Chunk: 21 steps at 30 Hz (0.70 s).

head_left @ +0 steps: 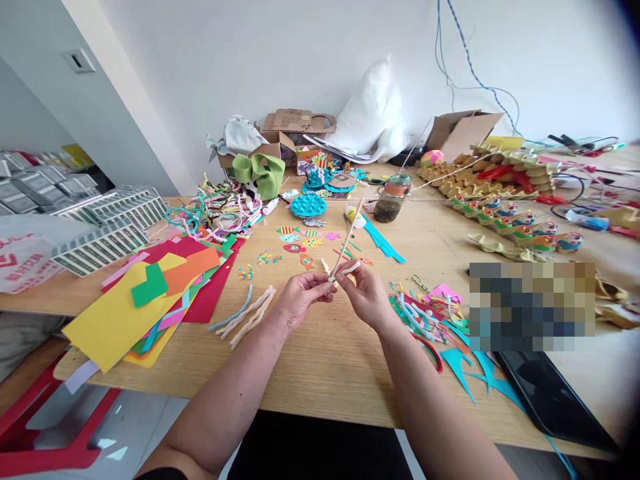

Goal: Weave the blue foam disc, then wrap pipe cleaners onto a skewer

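Note:
A thin wooden stick (pixel 347 241) slants up and away between my hands, with a white pipe cleaner (pixel 354 268) bent around its lower end. My left hand (pixel 306 297) pinches the stick's base with thumb and fingertips. Close beside it, my right hand (pixel 367 293) is closed on the pipe cleaner, whose fuzzy end pokes out past the thumb. The exact crossing of stick and pipe cleaner is partly covered by fingers. Left of my left hand lie a blue pipe cleaner (pixel 235 312) and some white pipe cleaners (pixel 253 317). Beyond my hands are several patterned paper fish (pixel 307 261).
Coloured paper sheets (pixel 107 313) cover the left side. Paper scraps (pixel 435 308), a black tablet-like device (pixel 550 400) and egg cartons (pixel 500 173) occupy the right. Further back stand a jar of dark liquid (pixel 393 203), a blue bumpy disc (pixel 309 206) and a pipe-cleaner heap (pixel 220 210).

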Each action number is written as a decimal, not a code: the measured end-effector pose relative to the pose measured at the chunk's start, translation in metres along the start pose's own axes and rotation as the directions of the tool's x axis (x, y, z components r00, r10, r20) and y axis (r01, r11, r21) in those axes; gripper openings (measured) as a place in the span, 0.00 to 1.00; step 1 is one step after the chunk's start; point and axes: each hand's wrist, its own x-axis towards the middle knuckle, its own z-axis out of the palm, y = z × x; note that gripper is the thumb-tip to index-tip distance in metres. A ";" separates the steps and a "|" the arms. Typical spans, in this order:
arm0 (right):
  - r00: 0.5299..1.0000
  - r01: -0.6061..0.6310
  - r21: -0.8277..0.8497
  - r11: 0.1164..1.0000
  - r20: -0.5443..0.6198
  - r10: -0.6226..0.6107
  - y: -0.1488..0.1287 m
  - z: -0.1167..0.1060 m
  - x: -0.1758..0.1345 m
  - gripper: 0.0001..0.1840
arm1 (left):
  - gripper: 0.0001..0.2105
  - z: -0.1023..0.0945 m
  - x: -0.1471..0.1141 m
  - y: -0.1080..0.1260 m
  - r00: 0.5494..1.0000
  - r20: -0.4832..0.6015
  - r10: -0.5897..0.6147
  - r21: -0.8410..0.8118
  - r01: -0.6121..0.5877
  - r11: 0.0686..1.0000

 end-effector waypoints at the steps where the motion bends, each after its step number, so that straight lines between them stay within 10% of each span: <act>1: 1.000 0.005 -0.050 0.999 -0.019 -0.006 0.000 0.002 0.000 0.06 | 0.14 0.000 0.001 -0.002 0.998 -0.042 0.044 0.065 -0.041 0.997; 10: 0.994 -0.077 -0.181 0.980 -0.088 0.062 -0.004 0.011 -0.003 0.05 | 0.09 -0.002 0.000 -0.009 0.907 -0.126 0.403 0.660 -0.226 0.716; 21: 0.986 -0.128 -0.173 0.977 -0.129 0.106 -0.008 0.009 -0.002 0.08 | 0.14 0.002 -0.001 -0.004 0.977 -0.129 0.172 0.343 -0.119 0.932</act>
